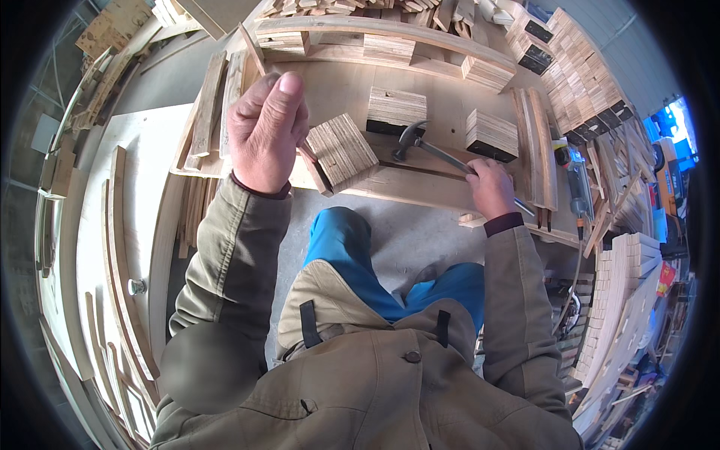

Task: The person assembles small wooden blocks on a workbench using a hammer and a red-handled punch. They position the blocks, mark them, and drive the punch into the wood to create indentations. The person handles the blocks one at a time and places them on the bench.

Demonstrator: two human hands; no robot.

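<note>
My left hand (pixel 268 131) is closed round a thin wooden strip (pixel 317 169), its thumb uppermost. One end of the strip sticks out beyond the fist, and the other lies along a layered plywood block (pixel 345 154) at the bench's near edge. In my right hand (pixel 492 187) is a claw hammer (pixel 442 157), gripped by the handle, its head lying over a wooden board between blocks. A second plywood block (pixel 396 105) with a dark face stands just beyond the hammer head. Another block (pixel 491 133) is beyond my right hand.
Across the bench (pixel 330 90), a long rail (pixel 382 28) rests along several blocks. Loose slats (pixel 536 150) lie at the right, beside a power tool (pixel 579 187). Tall stacks of plywood blocks (pixel 585 75) stand at the far right. A pale panel (pixel 142 150) with strips is at the left.
</note>
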